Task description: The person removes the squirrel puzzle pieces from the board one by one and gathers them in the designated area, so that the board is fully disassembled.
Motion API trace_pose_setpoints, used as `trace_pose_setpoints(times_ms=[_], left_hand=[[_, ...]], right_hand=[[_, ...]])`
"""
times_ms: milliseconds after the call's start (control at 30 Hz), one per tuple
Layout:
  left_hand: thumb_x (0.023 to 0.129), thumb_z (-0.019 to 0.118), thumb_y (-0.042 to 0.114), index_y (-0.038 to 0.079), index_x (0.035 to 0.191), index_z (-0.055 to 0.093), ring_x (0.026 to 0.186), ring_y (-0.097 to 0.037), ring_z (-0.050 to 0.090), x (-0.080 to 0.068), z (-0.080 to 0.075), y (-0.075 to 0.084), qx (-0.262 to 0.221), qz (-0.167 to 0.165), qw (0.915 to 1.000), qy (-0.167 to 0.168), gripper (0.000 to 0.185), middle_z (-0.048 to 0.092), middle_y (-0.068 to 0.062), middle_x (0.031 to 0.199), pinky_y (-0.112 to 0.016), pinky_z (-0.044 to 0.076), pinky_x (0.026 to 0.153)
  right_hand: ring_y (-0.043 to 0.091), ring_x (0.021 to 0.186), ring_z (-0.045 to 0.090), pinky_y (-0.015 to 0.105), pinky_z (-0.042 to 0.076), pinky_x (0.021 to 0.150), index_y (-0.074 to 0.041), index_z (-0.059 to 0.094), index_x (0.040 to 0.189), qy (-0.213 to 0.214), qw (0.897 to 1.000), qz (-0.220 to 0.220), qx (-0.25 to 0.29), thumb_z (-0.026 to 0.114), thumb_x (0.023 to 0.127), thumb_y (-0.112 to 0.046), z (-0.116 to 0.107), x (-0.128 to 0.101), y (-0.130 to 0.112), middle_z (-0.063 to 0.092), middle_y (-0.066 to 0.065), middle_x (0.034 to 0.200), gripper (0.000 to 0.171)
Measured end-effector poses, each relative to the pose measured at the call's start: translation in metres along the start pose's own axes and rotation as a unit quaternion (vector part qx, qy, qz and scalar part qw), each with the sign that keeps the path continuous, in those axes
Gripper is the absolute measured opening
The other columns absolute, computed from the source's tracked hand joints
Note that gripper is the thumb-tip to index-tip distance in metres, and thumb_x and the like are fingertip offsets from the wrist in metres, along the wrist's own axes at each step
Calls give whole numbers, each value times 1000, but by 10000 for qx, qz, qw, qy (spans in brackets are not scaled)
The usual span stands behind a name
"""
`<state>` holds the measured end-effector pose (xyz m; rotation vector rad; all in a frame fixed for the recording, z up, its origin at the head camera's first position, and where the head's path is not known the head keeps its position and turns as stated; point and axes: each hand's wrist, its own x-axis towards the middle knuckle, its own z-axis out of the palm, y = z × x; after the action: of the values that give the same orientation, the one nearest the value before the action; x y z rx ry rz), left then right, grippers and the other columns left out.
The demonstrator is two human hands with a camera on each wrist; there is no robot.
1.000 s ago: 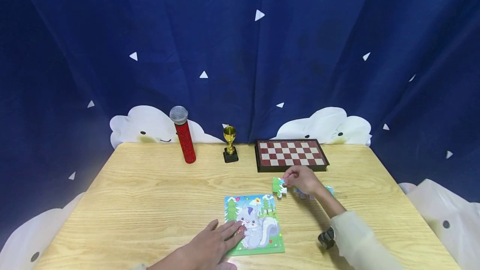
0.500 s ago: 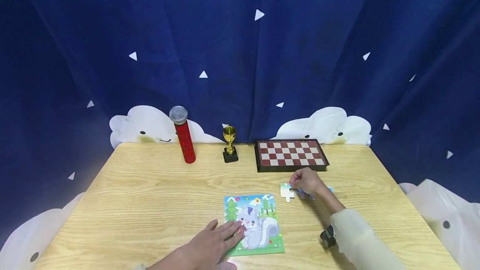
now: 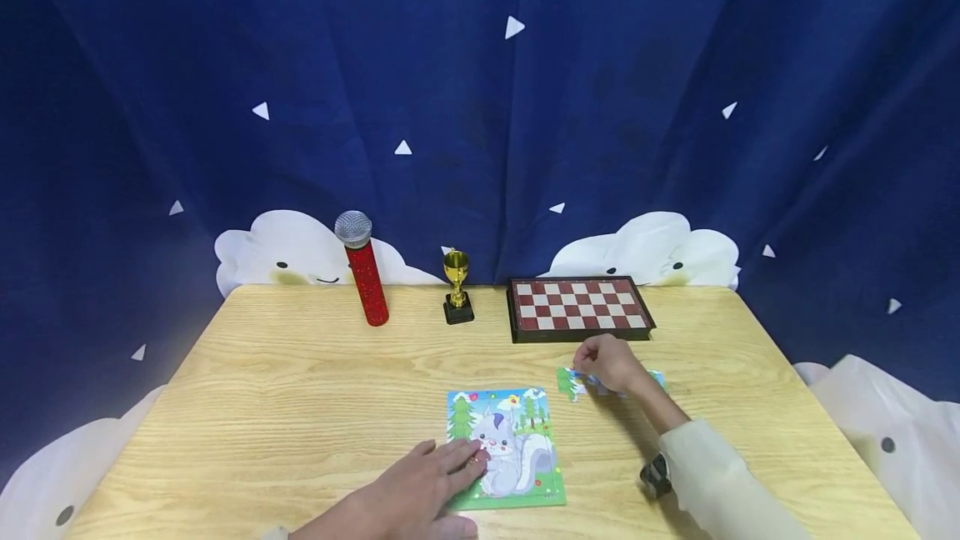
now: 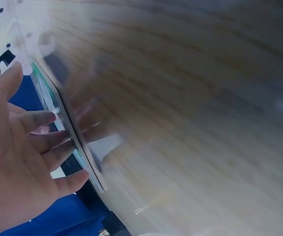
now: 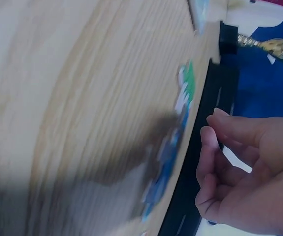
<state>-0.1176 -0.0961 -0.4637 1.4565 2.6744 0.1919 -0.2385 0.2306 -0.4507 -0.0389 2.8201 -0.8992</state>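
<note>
The right hand (image 3: 609, 363) hovers over a small cluster of loose cardboard jigsaw pieces (image 3: 572, 382) on the pale wooden table (image 3: 300, 390), just in front of the red-and-white chessboard in its dark case (image 3: 578, 307). In the right wrist view its fingers (image 5: 211, 147) are loosely curled above the pieces and nothing sits between them; in the head view the fingertips seem to meet the nearest green-and-white piece, but whether they pinch it cannot be told. More pieces, blue and lilac, lie under and behind the hand, one showing at its far side (image 3: 657, 378).

The left hand (image 3: 420, 486) lies flat, fingers spread and straight, with the fingertips (image 4: 65, 150) pressing on the near left corner of the colourful squirrel jigsaw board (image 3: 506, 447). The board lies flat on the table, near the front edge at the middle, a little left of the loose pieces and apart from them.

Further back stand a small gold trophy cup on a black base (image 3: 457, 297) and a red glittery toy microphone with a silver head (image 3: 362, 268), both upright near the rear edge. A dark blue curtain with white triangles and clouds (image 3: 480, 107) hangs behind the table
</note>
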Motion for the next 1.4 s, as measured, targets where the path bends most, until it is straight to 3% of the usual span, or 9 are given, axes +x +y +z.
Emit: trace_pose_setpoints(times_ms=[200, 367, 700, 933, 1400], left_hand=[[95, 30, 63, 9, 146, 36, 138, -28, 39, 3, -2, 1, 18, -17, 9999, -141, 74, 37, -11, 152, -50, 41, 99], [94, 30, 64, 12, 147, 37, 140, -27, 36, 7, -2, 3, -96, -13, 9997, -233, 74, 34, -10, 153, -52, 40, 100], [96, 29, 61, 11, 146, 37, 140, -23, 36, 16, 8, 12, 458, 470, 9978, 41, 72, 35, -10, 153, -49, 43, 101], [96, 23, 61, 11, 146, 37, 140, -23, 35, 17, 12, 14, 627, 557, 9964, -79, 72, 34, -10, 153, -45, 42, 103], [95, 20, 63, 10, 145, 38, 140, -25, 36, 17, 13, 14, 713, 572, 9958, -89, 75, 35, -11, 152, -43, 42, 103]], right_hand=[[9, 54, 43, 21, 35, 48, -5, 68, 82, -105, 9983, -571, 72, 60, 88, -3, 2, -17, -15, 62, 4, 70, 10], [10, 62, 49, 21, 40, 55, -5, 67, 82, -366, 9949, -924, 158, 67, 86, -10, 10, -31, -30, 61, 0, 70, 6], [9, 66, 52, 19, 44, 57, -7, 68, 85, -938, 9844, -1411, 478, 70, 83, -9, 33, -55, -38, 62, -1, 75, 4], [9, 70, 52, 20, 45, 60, -8, 68, 88, -1177, 9821, -1407, 432, 72, 80, -9, 43, -60, -38, 60, -3, 76, 9], [10, 72, 50, 19, 43, 62, -9, 67, 87, -1128, 9813, -1533, 292, 69, 83, -6, 49, -59, -39, 57, -2, 78, 5]])
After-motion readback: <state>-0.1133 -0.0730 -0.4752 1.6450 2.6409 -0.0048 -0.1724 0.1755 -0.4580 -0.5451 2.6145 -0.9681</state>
